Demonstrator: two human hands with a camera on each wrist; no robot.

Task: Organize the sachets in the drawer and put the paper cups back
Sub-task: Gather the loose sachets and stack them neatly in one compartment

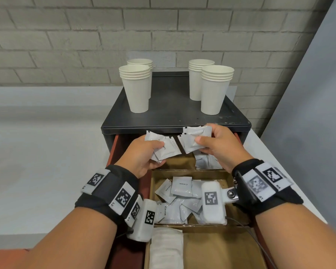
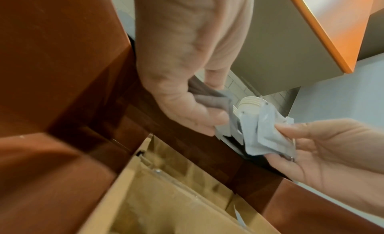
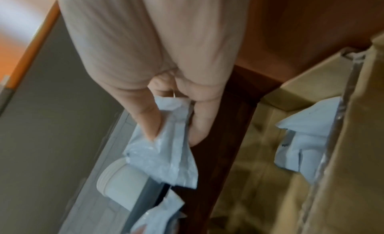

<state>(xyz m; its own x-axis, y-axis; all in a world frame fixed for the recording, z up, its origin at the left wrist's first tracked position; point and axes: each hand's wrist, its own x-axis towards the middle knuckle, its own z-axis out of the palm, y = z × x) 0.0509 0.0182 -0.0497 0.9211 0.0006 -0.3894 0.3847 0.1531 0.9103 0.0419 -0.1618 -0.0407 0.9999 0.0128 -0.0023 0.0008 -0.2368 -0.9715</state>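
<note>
My left hand (image 1: 144,152) grips a bunch of white sachets (image 1: 163,146) above the open drawer's far end. Close beside it my right hand (image 1: 217,144) pinches another bunch of sachets (image 1: 194,138) between thumb and fingers. The wrist views show both grips: the left hand's sachets (image 2: 226,122) and the right hand's sachets (image 3: 170,148). Loose cream sachets (image 1: 180,193) fill the drawer's middle cardboard compartment (image 1: 153,183). A few more sachets (image 1: 204,162) lie in the far compartment. Several stacks of white paper cups (image 1: 136,88) stand on the black cabinet top (image 1: 173,109).
The drawer has reddish-brown sides (image 1: 113,150) and cardboard dividers. White folded napkins (image 1: 165,249) fill the near left compartment. The black cabinet sits on a white counter (image 1: 37,142) against a grey brick wall (image 1: 85,35). A grey panel (image 1: 314,94) rises at the right.
</note>
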